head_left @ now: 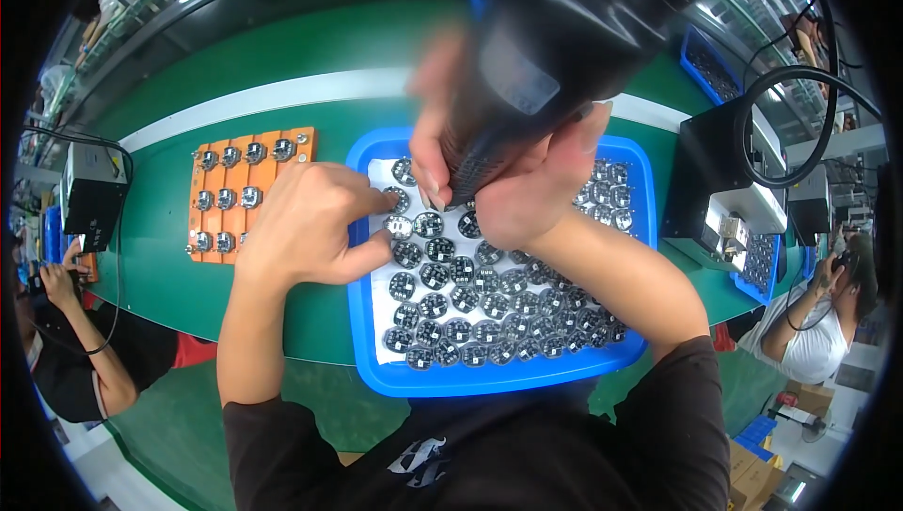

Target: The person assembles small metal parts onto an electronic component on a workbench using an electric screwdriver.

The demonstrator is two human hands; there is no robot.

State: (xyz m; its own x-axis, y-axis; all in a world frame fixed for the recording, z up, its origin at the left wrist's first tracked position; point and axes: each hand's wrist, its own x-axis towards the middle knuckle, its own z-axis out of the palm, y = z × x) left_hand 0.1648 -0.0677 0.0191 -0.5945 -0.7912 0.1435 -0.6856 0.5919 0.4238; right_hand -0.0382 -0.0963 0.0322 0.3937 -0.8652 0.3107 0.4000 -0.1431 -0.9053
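My right hand grips a large black corded tool, which looks like an electric screwdriver. Its lower end points down over the upper left of a blue tray; the tip is partly hidden by my fingers. My left hand reaches over the tray's left rim, thumb and index finger apart, the other fingers curled. The index fingertip touches or nearly touches a small round circuit board. Beside the thumb tip lies a brighter round board. Rows of similar boards lie on white lining in the tray.
Left of the tray, an orange fixture carries rows of small metal-and-black parts, partly behind my left hand. At right stands a black box with a metal front and a looping black cable. More blue trays and other people sit around the green bench.
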